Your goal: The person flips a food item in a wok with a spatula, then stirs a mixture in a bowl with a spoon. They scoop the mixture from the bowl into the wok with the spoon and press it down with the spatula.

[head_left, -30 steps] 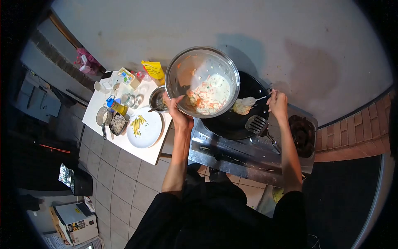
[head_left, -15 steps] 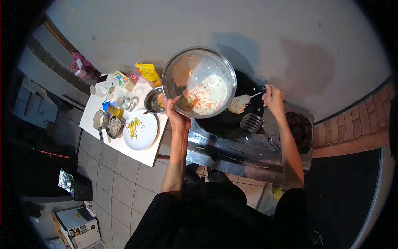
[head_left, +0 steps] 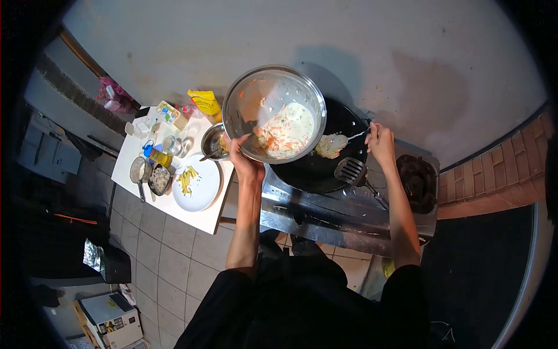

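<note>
My left hand (head_left: pixel 244 161) grips the near rim of a large steel bowl (head_left: pixel 244 99), tilted over the left part of a black pan. Inside the bowl lies a white batter with orange shreds (head_left: pixel 290 131). My right hand (head_left: pixel 381 141) is closed around the handle of a metal spoon (head_left: pixel 356 135), whose head is down at a pale batter portion (head_left: pixel 330 146) in the black pan (head_left: pixel 314 180). A slotted spatula (head_left: pixel 351 171) rests at the pan's near right edge, its handle pointing toward me.
At left, a white table (head_left: pixel 203 223) bears a white plate (head_left: pixel 207 199) with yellow-green strips, a smaller steel bowl (head_left: pixel 209 139), a yellow bag (head_left: pixel 204 103) and a blue-capped bottle (head_left: pixel 158 155). Right of the pan is a burner (head_left: pixel 416 183), beside a brick ledge (head_left: pixel 494 179).
The bowl and my left hand have shifted slightly left. The spoon has moved slightly, and more of the batter portion in the pan shows.
</note>
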{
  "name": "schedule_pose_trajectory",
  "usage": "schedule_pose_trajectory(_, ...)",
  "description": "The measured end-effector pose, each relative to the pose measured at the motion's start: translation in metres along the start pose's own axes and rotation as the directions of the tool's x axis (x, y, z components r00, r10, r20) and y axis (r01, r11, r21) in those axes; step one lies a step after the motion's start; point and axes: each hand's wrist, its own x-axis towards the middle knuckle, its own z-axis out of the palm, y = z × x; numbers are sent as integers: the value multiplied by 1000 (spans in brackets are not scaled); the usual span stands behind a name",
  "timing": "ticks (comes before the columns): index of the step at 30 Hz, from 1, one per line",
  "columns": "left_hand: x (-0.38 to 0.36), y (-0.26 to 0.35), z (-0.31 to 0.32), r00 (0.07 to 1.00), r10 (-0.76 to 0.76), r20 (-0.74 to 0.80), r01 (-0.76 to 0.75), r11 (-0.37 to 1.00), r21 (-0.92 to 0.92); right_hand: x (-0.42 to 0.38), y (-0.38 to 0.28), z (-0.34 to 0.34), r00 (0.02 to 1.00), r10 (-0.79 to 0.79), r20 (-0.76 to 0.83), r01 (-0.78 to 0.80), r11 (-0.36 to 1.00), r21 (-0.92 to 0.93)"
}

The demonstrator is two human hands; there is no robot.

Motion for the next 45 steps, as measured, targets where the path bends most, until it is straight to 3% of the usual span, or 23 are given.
schedule_pose_trajectory(2,1,2,-3,1000,-10,7,11,998,-66,0,-4,-4,999,-34,-5,34,999,-13)
schedule_pose_trajectory(4,0,5,-10,989,-150,12,150,984,-96,0,-5,-13,999,-30,-43,29,1000,-5)
schedule_pose_trajectory(6,-3,2,-5,998,-54,-44,53,998,-29,0,-1,-29,997,-50,-51,50,999,-10)
schedule_pose_trajectory(7,-5,1,-1,995,40,-92,-37,999,39,0,-2,-38,998,-8,-61,14,996,93)
schedule_pose_trajectory(11,-9,3,-2,996,57,-72,-53,997,61,0,-6,-64,991,24,-132,28,925,378)
schedule_pose_trajectory(19,-29,7,6,999,12,-47,-12,1000,16,-22,-81,-99,978,24,-209,101,818,566)
schedule_pose_trajectory(22,-28,1,4,999,33,-8,-32,999,24,-34,-107,-100,974,-30,-223,152,817,556)
schedule_pose_trajectory(25,-26,-9,-12,993,-118,23,119,992,-46,-53,-133,-96,959,-39,-279,192,815,547)
schedule_pose_trajectory(28,-35,-4,-2,996,-87,25,88,996,-14,-69,-158,-83,944,-55,-326,211,859,467)
schedule_pose_trajectory(30,-43,6,9,996,-84,1,84,996,17,-75,-166,-70,970,-128,-206,193,921,338)
schedule_pose_trajectory(32,-47,12,13,997,-11,75,2,993,119,-81,-169,-56,974,-186,-131,209,958,198)
schedule_pose_trajectory(34,-59,16,20,995,-24,95,15,996,90,-97,-169,-45,977,-190,-100,202,972,122)
schedule_pose_trajectory(36,-62,18,19,991,-7,130,-6,995,101,-107,-171,-34,895,-428,-125,423,904,-65)
schedule_pose_trajectory(37,-64,18,20,990,6,138,-21,994,107,-112,-165,-30,896,-426,-129,419,905,-79)
schedule_pose_trajectory(39,-71,20,23,988,7,156,-23,995,101,-124,-153,-22,968,-194,-157,208,975,83)
schedule_pose_trajectory(40,-74,20,25,985,23,173,-41,994,98,-130,-150,-21,968,-184,-169,198,978,72)
schedule_pose_trajectory(42,-81,23,23,980,-49,194,29,994,102,-141,-145,-19,979,109,-171,-29,909,415)
schedule_pose_trajectory(45,-92,20,23,973,-136,188,122,989,86,-158,-129,-16,963,162,-217,-21,843,537)
